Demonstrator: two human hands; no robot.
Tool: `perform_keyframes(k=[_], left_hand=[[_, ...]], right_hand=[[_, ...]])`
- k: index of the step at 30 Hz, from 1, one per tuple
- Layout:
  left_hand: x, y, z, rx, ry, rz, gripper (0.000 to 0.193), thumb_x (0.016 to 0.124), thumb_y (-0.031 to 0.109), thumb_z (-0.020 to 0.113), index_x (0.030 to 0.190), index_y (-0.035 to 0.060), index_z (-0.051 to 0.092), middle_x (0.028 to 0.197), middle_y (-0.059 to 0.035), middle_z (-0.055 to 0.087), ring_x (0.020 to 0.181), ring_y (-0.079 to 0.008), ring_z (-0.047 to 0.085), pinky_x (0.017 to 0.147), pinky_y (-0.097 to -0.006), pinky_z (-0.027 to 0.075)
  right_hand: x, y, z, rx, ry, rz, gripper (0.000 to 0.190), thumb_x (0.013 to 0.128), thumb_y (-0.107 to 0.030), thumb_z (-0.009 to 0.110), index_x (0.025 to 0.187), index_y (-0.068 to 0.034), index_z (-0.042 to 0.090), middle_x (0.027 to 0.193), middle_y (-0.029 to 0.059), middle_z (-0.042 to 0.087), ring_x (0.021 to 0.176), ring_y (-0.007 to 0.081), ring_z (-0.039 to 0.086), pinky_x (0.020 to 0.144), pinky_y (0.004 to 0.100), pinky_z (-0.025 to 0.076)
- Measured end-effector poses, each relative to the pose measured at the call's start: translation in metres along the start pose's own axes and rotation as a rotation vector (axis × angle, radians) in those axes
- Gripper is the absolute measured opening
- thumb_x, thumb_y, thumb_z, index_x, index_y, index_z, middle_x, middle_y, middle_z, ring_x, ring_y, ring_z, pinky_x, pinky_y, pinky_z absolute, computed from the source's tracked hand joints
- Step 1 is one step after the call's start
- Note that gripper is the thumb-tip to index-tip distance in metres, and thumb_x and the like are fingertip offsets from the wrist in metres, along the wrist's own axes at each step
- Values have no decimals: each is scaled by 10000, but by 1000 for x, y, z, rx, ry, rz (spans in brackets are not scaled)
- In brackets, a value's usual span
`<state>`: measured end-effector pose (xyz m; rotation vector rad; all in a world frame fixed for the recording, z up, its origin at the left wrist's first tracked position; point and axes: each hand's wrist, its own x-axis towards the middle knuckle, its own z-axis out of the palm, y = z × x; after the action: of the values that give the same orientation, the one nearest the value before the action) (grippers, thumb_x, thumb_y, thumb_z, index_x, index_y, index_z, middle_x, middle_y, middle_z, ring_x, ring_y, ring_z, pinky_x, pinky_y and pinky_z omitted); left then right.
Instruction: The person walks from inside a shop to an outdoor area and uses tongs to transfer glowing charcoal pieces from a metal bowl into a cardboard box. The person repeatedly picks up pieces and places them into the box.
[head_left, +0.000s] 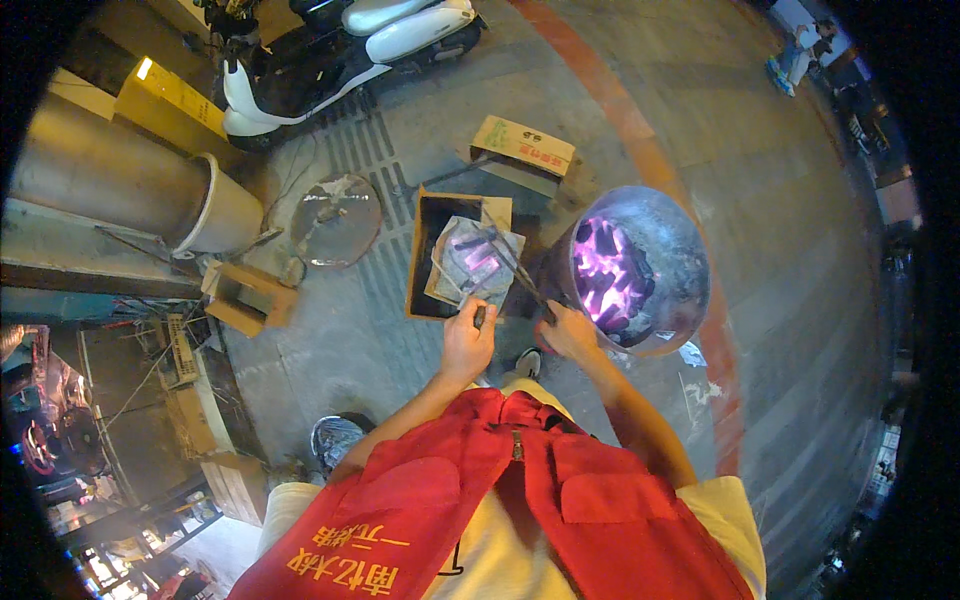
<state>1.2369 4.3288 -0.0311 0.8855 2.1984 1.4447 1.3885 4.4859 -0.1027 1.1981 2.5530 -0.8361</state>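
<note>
My left hand (469, 339) grips the handle of a metal pan or shovel (452, 276), which is over an open cardboard box (412, 259). Several glowing charcoal pieces (480, 259) lie on it. In my right hand (568, 330) is a pair of long dark metal tongs (521, 276), their far end above the glowing pieces; whether the tips hold one I cannot tell. Just right of that hand stands a round metal drum (679, 247) with burning charcoal (609, 277) heaped inside along its left part.
A cardboard carton (525, 144) lies beyond the drum. Further left are a round metal lid (336, 221), a small open box (251, 300) and a big cylinder (135, 180). A white scooter (300, 112) stands at the upper left, and people (802, 56) are far off at the upper right.
</note>
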Motion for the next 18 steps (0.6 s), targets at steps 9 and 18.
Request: perform_keyframes(k=[9, 18], left_hand=[[5, 8, -9, -15, 54, 18, 192, 937, 174, 585, 847, 10, 541, 606, -179, 540, 548, -372, 571, 505, -425, 414], [-31, 5, 13, -76, -128, 82, 159, 909, 150, 621, 878, 21, 533, 646, -187, 583, 601, -411, 592, 517, -465, 441]], right_hand=[[27, -7, -25, -355, -189, -176, 425, 732, -339, 608, 1029, -43, 674, 904, 219, 687, 852, 395, 674, 756, 483, 544], [95, -86, -90, -860, -312, -455, 307, 711, -297, 642, 891, -66, 734, 908, 161, 710, 868, 308, 695, 715, 412, 557]])
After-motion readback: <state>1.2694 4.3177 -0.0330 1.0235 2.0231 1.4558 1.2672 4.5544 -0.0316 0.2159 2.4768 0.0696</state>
